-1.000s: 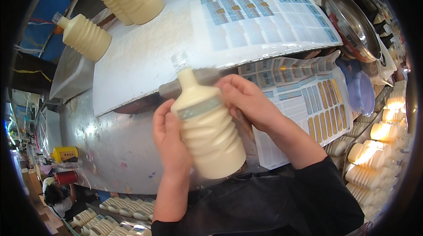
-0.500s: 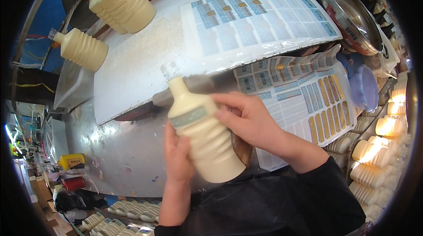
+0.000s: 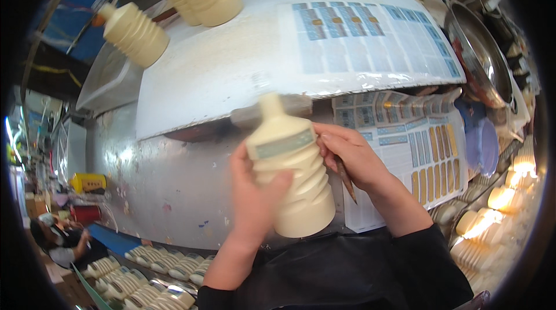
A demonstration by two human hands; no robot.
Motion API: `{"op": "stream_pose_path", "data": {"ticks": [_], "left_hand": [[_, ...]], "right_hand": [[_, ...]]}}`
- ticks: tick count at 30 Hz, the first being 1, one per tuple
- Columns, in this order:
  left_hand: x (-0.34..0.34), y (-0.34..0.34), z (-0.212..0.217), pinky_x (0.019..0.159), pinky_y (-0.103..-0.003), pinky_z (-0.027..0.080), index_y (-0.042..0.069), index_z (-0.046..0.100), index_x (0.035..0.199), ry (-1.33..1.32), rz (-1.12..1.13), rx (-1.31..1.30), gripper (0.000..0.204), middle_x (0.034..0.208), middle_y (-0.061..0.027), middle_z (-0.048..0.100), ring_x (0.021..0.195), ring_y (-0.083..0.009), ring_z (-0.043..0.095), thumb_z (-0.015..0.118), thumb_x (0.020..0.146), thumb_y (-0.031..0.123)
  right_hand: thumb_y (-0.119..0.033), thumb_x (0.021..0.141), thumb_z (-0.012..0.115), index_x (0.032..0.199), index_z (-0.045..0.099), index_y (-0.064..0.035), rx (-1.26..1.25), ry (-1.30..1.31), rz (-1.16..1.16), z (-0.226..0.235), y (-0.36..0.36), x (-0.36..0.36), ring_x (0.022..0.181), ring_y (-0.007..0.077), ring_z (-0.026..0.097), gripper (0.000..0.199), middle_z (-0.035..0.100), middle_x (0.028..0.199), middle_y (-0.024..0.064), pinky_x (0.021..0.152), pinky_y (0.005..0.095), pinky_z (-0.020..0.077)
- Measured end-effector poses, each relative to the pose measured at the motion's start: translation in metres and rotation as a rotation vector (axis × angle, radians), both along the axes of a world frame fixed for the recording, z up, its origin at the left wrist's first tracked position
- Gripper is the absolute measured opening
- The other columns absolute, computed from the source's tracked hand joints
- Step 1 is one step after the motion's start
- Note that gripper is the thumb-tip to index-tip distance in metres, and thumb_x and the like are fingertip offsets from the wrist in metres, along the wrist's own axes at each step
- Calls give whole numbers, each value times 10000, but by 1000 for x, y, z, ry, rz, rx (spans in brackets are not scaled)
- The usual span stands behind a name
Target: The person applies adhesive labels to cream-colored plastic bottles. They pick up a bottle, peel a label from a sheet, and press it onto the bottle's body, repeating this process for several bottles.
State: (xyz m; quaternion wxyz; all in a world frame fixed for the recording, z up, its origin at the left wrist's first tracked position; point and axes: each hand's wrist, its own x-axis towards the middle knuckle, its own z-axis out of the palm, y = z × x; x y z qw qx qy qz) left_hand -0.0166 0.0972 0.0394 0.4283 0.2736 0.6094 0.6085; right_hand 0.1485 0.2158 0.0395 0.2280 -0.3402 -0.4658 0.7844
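Note:
A cream plastic bottle (image 3: 301, 194) with ribbed sides and a clear threaded neck stands tilted in front of me. Around its shoulder runs a grey-green label strip (image 3: 284, 144). My left hand (image 3: 255, 188), slightly blurred, is closed round the bottle's left side with the thumb across the front. At the strip's right end, my right hand (image 3: 350, 156) touches the bottle with thumb and forefinger. A brown, tapered stick-like tool (image 3: 346, 179) is tucked under the fingers of that same hand, its point toward me; its other end is hidden.
A white board (image 3: 231, 66) carries a decal sheet (image 3: 347, 37) and cream bottles (image 3: 136, 35) at far left. Another decal sheet (image 3: 399, 153) lies right of the bottle. A metal pan (image 3: 480, 49) and purple tub (image 3: 482, 145) stand at right. Rows of bottles (image 3: 156, 275) and a person (image 3: 63, 240) are lower left.
The bottle has turned more upright, with my left thumb now across its front. My right hand stays at the label's right end, and the brown tool shows more clearly. The whole view has shifted.

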Motion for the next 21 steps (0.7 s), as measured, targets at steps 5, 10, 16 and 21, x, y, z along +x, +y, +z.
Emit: {"op": "stream_pose_path", "data": {"ticks": [5,10,16,21], "left_hand": [[0,4,6,1041,-385,485,-21,388,1414,142,-23,-67,778,1362,-205,561,1234,-271,594,828,800,166],[-7,2,-2,981,-380,510,-16,448,1382,252,-19,-54,743,1314,-203,591,1163,-275,614,833,801,243],[-19,11,-1,946,-343,494,11,534,1337,31,86,60,462,1231,-134,616,1074,-190,594,656,965,257],[-25,15,-3,938,-319,490,30,595,1272,21,32,92,333,1174,-78,630,1066,-151,579,633,1008,229]], "right_hand": [[-299,1071,523,1395,595,-30,37,-37,-16,-12,1,0,700,16,491,427,562,830,-56,622,172,415],[-308,1077,520,1269,589,-36,110,-113,6,-1,6,-6,739,28,516,340,590,883,-34,651,193,435],[-286,1057,570,1237,585,-27,193,-114,-15,-3,5,-11,780,26,533,316,634,935,-14,661,199,434],[-238,1040,605,1240,585,-19,178,-129,-56,-2,0,-17,790,36,571,297,659,915,-1,672,210,459]]}}
